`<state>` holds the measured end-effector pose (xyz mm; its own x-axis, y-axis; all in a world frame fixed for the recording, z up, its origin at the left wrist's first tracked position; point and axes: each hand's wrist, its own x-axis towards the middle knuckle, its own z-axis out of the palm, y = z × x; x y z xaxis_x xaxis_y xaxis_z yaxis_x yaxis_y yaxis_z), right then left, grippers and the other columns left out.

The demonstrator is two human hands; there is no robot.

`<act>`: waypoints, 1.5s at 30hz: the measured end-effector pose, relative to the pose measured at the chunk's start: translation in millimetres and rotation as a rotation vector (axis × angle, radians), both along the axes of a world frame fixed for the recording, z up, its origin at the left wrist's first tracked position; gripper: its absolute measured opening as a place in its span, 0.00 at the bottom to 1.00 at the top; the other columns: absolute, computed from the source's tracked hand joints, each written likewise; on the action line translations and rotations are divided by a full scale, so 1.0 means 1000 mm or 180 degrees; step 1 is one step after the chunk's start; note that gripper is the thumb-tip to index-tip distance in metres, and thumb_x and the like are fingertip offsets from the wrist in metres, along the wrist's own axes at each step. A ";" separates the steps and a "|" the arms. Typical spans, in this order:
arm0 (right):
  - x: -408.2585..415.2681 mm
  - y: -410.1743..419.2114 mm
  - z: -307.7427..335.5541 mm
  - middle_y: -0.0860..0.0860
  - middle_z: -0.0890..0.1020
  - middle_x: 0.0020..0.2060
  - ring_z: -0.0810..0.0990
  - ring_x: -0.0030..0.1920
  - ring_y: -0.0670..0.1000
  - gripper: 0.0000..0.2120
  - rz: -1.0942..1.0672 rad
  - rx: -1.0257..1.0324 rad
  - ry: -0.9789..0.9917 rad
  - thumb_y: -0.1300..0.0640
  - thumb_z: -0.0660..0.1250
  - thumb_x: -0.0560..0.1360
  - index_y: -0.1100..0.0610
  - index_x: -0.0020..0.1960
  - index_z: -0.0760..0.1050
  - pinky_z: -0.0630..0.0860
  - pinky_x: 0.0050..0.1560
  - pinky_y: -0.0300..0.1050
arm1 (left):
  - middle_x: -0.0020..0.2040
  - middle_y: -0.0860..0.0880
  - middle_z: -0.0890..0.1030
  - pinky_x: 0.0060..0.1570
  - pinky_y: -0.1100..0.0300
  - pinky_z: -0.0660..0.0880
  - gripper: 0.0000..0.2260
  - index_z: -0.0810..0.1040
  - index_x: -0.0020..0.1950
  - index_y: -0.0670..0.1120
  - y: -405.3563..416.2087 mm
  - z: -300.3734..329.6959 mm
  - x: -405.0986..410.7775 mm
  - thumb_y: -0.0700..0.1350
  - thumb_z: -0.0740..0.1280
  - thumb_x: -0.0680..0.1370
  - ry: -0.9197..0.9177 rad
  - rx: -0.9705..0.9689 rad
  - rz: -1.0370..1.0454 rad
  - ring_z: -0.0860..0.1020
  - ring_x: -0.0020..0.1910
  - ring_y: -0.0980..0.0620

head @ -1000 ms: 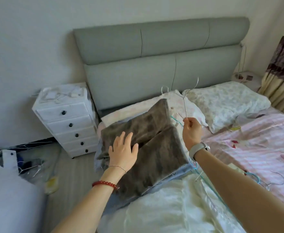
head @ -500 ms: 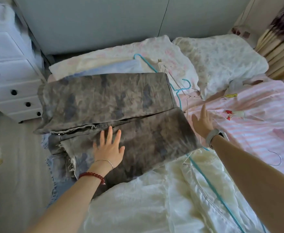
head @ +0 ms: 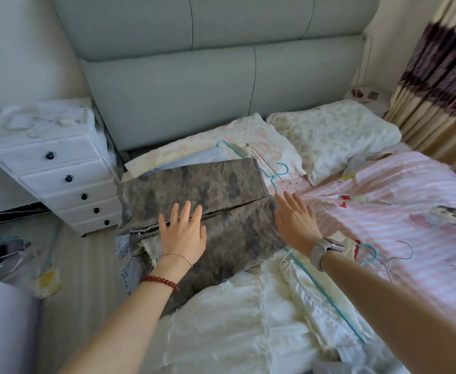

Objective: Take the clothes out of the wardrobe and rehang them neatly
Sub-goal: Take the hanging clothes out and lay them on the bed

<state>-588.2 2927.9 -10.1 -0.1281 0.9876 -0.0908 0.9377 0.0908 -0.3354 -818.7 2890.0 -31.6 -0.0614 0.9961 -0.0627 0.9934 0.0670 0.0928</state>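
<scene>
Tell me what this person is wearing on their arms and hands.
Both forearms are bare, no sleeves in view. The left hand has a thin silver chain bracelet at the wrist and a red bead bracelet just below it. The right hand has a watch with a pale grey band.

A home bedroom — a bed with a padded grey headboard (head: 221, 71), two floral pillows (head: 332, 130) at its head and a pink striped cartoon sheet (head: 399, 201). A white chest of drawers (head: 56, 174) stands beside it — striped curtains (head: 442, 85) hang at the right edge.
</scene>
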 end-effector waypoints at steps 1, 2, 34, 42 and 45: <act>-0.001 -0.020 0.013 0.50 0.54 0.74 0.46 0.75 0.52 0.22 0.0028 0.0032 0.0028 0.54 0.48 0.80 0.52 0.74 0.53 0.46 0.73 0.58 | 0.76 0.48 0.53 0.70 0.42 0.50 0.22 0.54 0.75 0.50 -0.018 0.015 0.004 0.51 0.52 0.81 -0.0057 0.0099 0.0058 0.50 0.75 0.45; -0.001 -0.044 0.024 0.49 0.54 0.74 0.46 0.75 0.52 0.21 0.0016 0.0062 0.0084 0.54 0.48 0.81 0.52 0.74 0.54 0.45 0.73 0.58 | 0.76 0.48 0.54 0.70 0.43 0.51 0.22 0.55 0.75 0.49 -0.041 0.027 0.009 0.51 0.53 0.81 -0.0146 0.0194 0.0124 0.51 0.75 0.45; -0.360 -0.782 0.137 0.56 0.78 0.59 0.73 0.61 0.58 0.17 0.5242 -0.0084 0.1082 0.57 0.54 0.77 0.58 0.61 0.75 0.70 0.60 0.52 | 0.41 0.43 0.83 0.39 0.50 0.78 0.18 0.82 0.44 0.41 -0.963 0.180 -0.155 0.47 0.55 0.70 0.1293 0.1383 0.3726 0.82 0.38 0.44; -0.456 -0.969 0.192 0.55 0.76 0.62 0.73 0.63 0.55 0.16 0.5861 -0.0519 0.1698 0.61 0.54 0.79 0.58 0.65 0.71 0.67 0.64 0.47 | 0.49 0.44 0.82 0.44 0.45 0.76 0.19 0.82 0.50 0.42 -1.138 0.241 -0.180 0.49 0.55 0.71 0.2144 0.1596 0.4610 0.80 0.49 0.42; -0.488 -1.015 0.204 0.56 0.74 0.63 0.72 0.63 0.56 0.16 0.5694 -0.0933 0.1960 0.62 0.53 0.79 0.60 0.65 0.70 0.64 0.64 0.41 | 0.52 0.42 0.82 0.44 0.43 0.76 0.17 0.81 0.52 0.41 -1.171 0.242 -0.196 0.47 0.61 0.70 0.1915 0.1383 0.4826 0.80 0.50 0.40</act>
<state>-1076.0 1913.0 193.7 -0.9049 -0.3499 0.2425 -0.4099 0.5621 -0.7183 -1015.2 1718.5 210.5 -0.8223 -0.0426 0.5675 -0.0389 0.9991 0.0187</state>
